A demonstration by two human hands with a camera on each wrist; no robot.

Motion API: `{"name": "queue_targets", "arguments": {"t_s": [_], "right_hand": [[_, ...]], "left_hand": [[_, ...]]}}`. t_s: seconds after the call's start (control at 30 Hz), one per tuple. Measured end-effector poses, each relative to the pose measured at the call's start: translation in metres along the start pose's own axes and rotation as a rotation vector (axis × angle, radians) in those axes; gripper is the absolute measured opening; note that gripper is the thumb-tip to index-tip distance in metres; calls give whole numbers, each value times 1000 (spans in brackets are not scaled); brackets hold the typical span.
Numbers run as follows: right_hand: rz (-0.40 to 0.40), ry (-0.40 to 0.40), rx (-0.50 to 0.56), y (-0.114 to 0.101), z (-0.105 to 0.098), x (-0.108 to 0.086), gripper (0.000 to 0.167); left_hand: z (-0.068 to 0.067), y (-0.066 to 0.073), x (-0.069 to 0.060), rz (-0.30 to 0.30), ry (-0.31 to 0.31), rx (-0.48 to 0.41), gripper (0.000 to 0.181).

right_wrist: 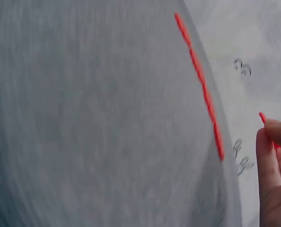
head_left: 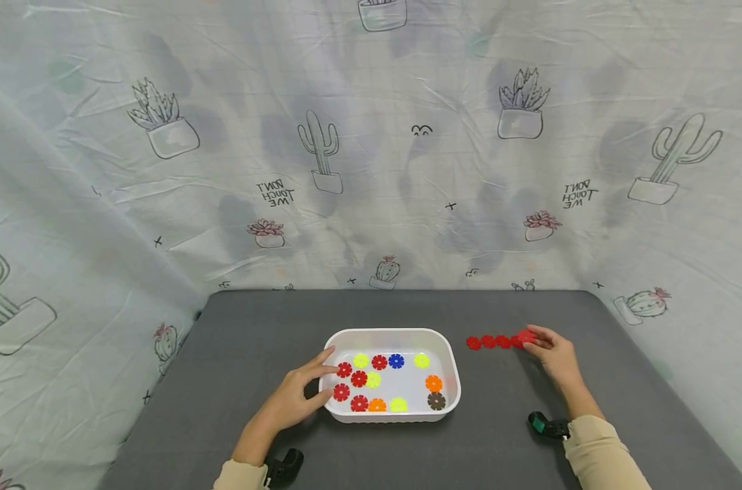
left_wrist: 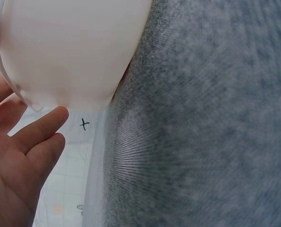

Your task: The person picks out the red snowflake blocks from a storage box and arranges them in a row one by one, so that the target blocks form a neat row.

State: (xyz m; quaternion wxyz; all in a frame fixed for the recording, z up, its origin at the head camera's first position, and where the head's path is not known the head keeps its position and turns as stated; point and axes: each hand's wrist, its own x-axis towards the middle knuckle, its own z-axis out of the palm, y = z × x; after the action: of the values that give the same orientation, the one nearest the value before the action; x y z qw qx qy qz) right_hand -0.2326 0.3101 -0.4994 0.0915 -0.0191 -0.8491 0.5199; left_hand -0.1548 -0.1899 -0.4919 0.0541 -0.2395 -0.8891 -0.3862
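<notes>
A white tray (head_left: 392,417) holds loose notched discs in red, yellow, orange, blue and brown. My left hand (head_left: 294,398) is at its left end, fingers and thumb over the rim beside red discs (head_left: 344,369); the left wrist view shows that hand (left_wrist: 24,156) against the tray wall (left_wrist: 74,52). To the right of the tray, several red discs (head_left: 488,341) lie in a row on the table. Above the right end of this row, my right hand (head_left: 553,354) pinches a red disc (head_left: 526,336); in the right wrist view the hand (right_wrist: 275,161) is apart from the row (right_wrist: 204,90).
The grey table (head_left: 469,449) ends at a patterned white cloth (head_left: 371,170) behind it, which also hangs at both sides. A black band with a device (head_left: 285,468) is at the left wrist, and another (head_left: 549,426) is at the right.
</notes>
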Motion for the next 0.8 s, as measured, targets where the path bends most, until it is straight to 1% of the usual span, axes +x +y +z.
{"name": "queue_targets", "arguments": {"t_s": [0.1, 0.17, 0.43, 0.63, 0.8], "right_hand": [[61, 13, 32, 7, -5, 3, 50], [87, 19, 34, 11, -7, 4, 49], [137, 47, -89, 23, -8, 11, 47], [111, 26, -197, 29, -10, 13, 46], [76, 2, -277, 29, -10, 13, 44]], "left_hand": [[1, 0, 0, -1, 0, 3, 35], [1, 0, 0, -3, 0, 5, 35], [1, -1, -1, -11, -3, 12, 34], [1, -1, -1, -12, -2, 13, 34], [1, -1, -1, -11, -3, 14, 34]]}}
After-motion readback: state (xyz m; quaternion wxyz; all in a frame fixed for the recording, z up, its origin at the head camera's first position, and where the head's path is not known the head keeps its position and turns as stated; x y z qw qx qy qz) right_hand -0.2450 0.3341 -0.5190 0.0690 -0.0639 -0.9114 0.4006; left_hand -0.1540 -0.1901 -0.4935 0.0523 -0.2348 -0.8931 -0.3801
